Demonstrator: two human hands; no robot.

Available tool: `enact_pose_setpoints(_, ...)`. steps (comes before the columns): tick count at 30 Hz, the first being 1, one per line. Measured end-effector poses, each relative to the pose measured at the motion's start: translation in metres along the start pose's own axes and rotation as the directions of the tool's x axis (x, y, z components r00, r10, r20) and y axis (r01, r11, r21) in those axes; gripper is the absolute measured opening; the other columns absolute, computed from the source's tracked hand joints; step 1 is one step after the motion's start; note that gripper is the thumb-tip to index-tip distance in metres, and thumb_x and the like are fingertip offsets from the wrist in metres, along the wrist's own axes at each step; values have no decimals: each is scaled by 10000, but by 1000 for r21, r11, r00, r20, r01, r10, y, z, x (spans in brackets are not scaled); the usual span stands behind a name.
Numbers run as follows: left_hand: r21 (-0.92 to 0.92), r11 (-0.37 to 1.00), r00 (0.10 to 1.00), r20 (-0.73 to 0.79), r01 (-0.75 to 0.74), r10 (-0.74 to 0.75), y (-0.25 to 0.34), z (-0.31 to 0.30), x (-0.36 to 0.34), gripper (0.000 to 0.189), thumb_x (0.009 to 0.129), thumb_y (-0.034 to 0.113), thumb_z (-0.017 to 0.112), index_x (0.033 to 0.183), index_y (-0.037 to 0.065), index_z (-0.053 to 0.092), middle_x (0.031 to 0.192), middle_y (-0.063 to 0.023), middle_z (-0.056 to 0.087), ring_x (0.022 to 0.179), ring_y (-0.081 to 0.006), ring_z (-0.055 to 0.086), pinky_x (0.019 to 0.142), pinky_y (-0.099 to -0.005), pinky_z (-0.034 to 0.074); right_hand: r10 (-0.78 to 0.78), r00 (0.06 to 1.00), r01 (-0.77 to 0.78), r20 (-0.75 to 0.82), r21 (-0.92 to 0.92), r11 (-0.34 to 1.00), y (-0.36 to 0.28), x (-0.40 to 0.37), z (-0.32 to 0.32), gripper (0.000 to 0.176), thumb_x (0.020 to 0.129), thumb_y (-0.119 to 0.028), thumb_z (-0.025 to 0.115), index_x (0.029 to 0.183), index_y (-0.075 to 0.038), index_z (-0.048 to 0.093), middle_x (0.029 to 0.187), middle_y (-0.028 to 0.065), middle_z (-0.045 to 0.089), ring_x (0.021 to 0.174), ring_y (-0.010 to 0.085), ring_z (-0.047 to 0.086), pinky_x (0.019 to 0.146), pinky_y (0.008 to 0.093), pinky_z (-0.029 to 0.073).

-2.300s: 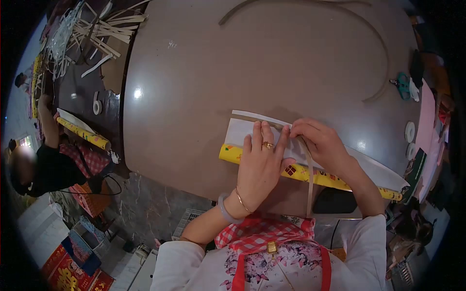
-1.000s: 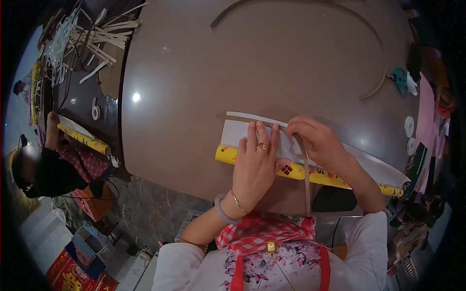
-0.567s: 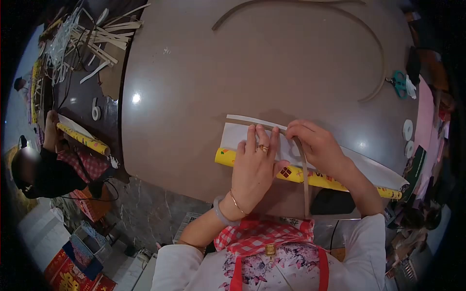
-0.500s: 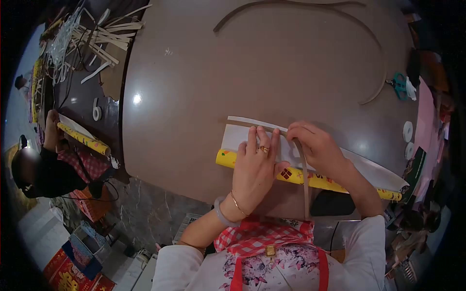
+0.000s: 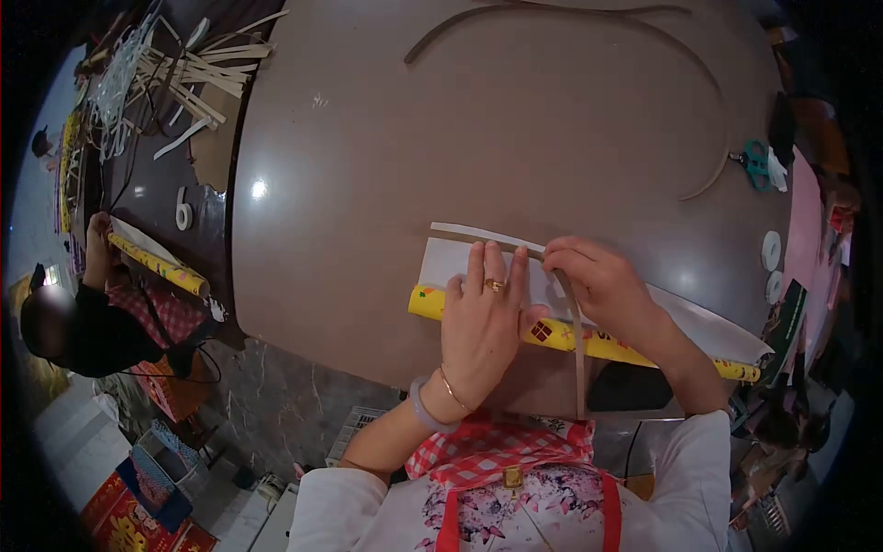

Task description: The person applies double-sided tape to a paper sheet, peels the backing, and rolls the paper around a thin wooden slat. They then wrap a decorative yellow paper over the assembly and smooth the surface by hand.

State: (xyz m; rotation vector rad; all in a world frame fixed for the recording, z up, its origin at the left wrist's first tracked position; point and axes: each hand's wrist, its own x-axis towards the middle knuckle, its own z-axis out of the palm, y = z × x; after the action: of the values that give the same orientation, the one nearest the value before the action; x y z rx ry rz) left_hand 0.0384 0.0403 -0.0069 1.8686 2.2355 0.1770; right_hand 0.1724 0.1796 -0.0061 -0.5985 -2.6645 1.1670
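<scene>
A sheet of paper (image 5: 441, 265), white on the face toward me, is partly rolled into a yellow printed roll (image 5: 426, 301) along its near side. A narrow brown strip (image 5: 452, 236) lies along the sheet near its far edge. My left hand (image 5: 483, 313) rests flat with fingers stretched out, their tips on the strip and paper. Just right of those fingertips, my right hand (image 5: 596, 281) pinches the strip between thumb and fingers. From there the strip's loose length (image 5: 579, 368) bends down over the roll to the table's front edge.
A long curved brown strip (image 5: 681, 41) lies at the back, near teal-handled scissors (image 5: 756, 166). Two white tape rolls (image 5: 771, 250) sit at the right edge. A black object (image 5: 630, 385) lies by the front edge. Left, another person (image 5: 92, 322) holds a yellow roll (image 5: 158, 260).
My right hand has moved very slightly down and right, still pinching the strip. The strip's far-left part now lies over the paper slightly closer to the far edge. My left hand has barely shifted.
</scene>
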Motion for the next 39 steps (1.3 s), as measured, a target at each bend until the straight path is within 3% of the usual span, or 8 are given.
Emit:
enact_pose_setpoints(11,-89,996,999,-37,20,-23,1,0,0,610,903,464,530,1344,44,499,1287,-224,440,1224,-383,460,857,-440,460,-76,997,74,-5,-151,986,3,-4,3,202,752,8,649,951,-23,634,1037,87,656,960,279,646,831,361,526)
enact_pose_setpoints(14,-90,996,1000,-19,23,-25,1,2,-1,617,900,468,528,1342,38,501,1293,-212,437,1225,-386,457,870,-443,454,-61,998,58,-25,-103,993,5,-6,3,196,772,9,642,964,-32,639,1043,90,656,952,280,650,828,362,531)
enact_pose_setpoints(19,-9,1000,1000,9,6,-6,2,3,-1,648,894,485,524,1359,36,480,1299,-189,429,1226,-382,455,895,-450,440,54,996,-43,-65,168,985,4,-6,-2,145,835,13,623,968,-45,632,1027,90,643,891,275,655,764,332,558)
enact_pose_setpoints(29,-20,1000,999,35,-6,7,2,-1,-3,663,903,492,505,1406,66,437,1316,-190,430,1250,-382,443,920,-454,423,159,977,-125,-146,218,968,9,-13,2,168,824,25,636,979,-38,621,1058,97,590,925,273,632,756,338,542)
enact_pose_setpoints(32,-25,1000,999,41,-15,16,3,-2,-4,640,909,489,500,1419,107,434,1336,-208,418,1269,-389,427,927,-456,420,103,974,-82,-204,107,991,7,-11,3,181,819,31,655,981,-38,617,1051,97,593,877,243,632,731,312,543)
enact_pose_setpoints(34,-16,1000,999,44,-22,23,3,-1,-5,627,913,488,496,1422,127,436,1342,-216,413,1271,-395,424,925,-458,422,26,976,-54,-217,-127,990,5,-9,0,162,813,-14,674,964,-53,631,1024,100,602,890,282,613,758,354,518)
enact_pose_setpoints(39,2,999,998,51,-33,33,3,0,-4,605,916,485,494,1421,154,445,1351,-226,405,1271,-414,416,915,-466,429,61,970,-89,-236,-109,990,9,-15,3,118,815,-61,670,928,-73,638,966,84,617,899,288,594,774,383,493)
